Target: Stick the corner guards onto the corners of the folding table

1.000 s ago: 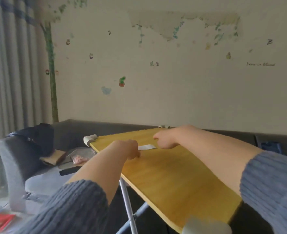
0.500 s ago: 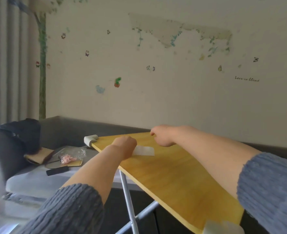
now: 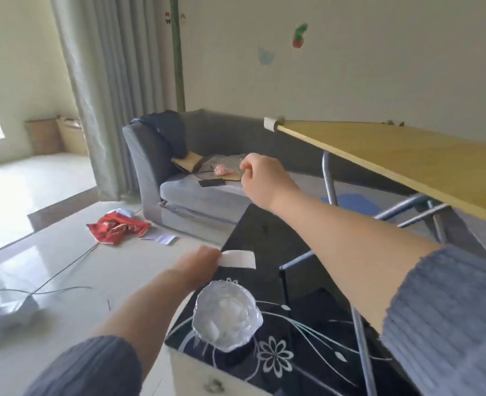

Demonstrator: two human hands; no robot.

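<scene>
The yellow folding table (image 3: pixel 407 155) stands at the right, and a white corner guard (image 3: pixel 271 123) sits on its far left corner. My left hand (image 3: pixel 199 264) pinches a white paper strip (image 3: pixel 237 258) low over the black coffee table, just beyond a glass bowl (image 3: pixel 226 315) that holds white corner guards. My right hand (image 3: pixel 260 175) hangs in the air left of the folding table, below its top. Its fingers are curled with thumb and forefinger together, and nothing shows between them.
The black glass coffee table (image 3: pixel 287 355) with a flower pattern lies under the folding table's metal legs (image 3: pixel 329 181). A grey sofa (image 3: pixel 179 195) with a dark bag and small items stands behind. A red cloth (image 3: pixel 116 227) and cables (image 3: pixel 50 281) lie on the floor.
The view has swung left and down. Both hands have come off the folding table's top. My left hand has carried the white strip down over the coffee table, and my right hand has moved left.
</scene>
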